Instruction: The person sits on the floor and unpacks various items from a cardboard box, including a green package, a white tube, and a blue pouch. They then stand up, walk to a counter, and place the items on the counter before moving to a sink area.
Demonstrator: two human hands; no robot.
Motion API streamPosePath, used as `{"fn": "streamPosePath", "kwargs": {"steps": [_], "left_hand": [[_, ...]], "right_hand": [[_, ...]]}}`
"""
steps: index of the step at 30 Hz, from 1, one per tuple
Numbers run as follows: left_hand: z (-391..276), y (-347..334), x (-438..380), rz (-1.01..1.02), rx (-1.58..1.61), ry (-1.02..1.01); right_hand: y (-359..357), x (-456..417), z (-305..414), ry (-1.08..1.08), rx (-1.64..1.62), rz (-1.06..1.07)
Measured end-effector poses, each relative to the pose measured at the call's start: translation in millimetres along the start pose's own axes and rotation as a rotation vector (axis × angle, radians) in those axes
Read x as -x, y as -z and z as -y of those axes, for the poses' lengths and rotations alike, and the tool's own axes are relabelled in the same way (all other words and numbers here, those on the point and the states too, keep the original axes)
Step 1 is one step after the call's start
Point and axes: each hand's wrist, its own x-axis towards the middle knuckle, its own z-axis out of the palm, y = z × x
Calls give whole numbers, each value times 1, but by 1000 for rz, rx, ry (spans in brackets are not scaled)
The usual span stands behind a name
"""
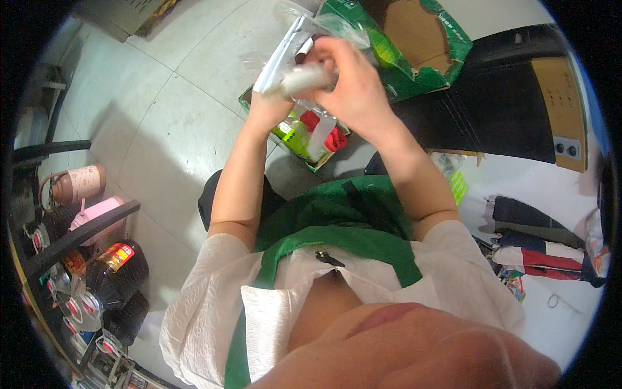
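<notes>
In front of me my left hand [272, 108] holds a flat white packet [280, 57] with clear plastic [340, 28] about it; the packet hides most of its fingers. My right hand [357, 80] curls around a blurred whitish object [308, 80], too smeared to name. Between the hands shows a small dark and white item [304, 49], partly covered by the right fingers. Below both hands, an open carton [315, 169] on the floor contains bright green packages [294, 137], red items [335, 139] and clear plastic.
A torn green cardboard box [440, 80] lies beyond my right hand, beside a black panel [491, 109]. Left stand black rack bars [82, 238], insulated jugs [87, 184] and large bottles of dark liquid [119, 274]. Folded clothes [544, 260] are at right.
</notes>
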Motion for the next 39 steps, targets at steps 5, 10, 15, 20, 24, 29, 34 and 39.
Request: {"fn": "streamPosePath", "kwargs": {"steps": [5,10,15,20,24,29,34,39], "left_hand": [[-28,10,-6,-120,152,138],[-47,16,-1,-52,90,100],[-32,16,-4,8,-13,59],[-6,24,-5,-137,70,175],[-8,44,-9,-257,264,289],[-10,59,-10,-360,233,303],[17,67,-10,-407,518,222],[19,72,-5,-438,669,221]], "right_hand": [[-26,20,-30,150,-35,-127],[-28,20,-38,205,-43,-168],[-25,19,-40,-217,-501,-415],[-5,-1,-43,-279,-998,-517],[5,3,-48,-349,-1076,-407],[-8,16,-59,-490,-1010,-443],[-10,21,-63,-729,-928,-540],[-27,58,-107,-694,-456,-331]]}}
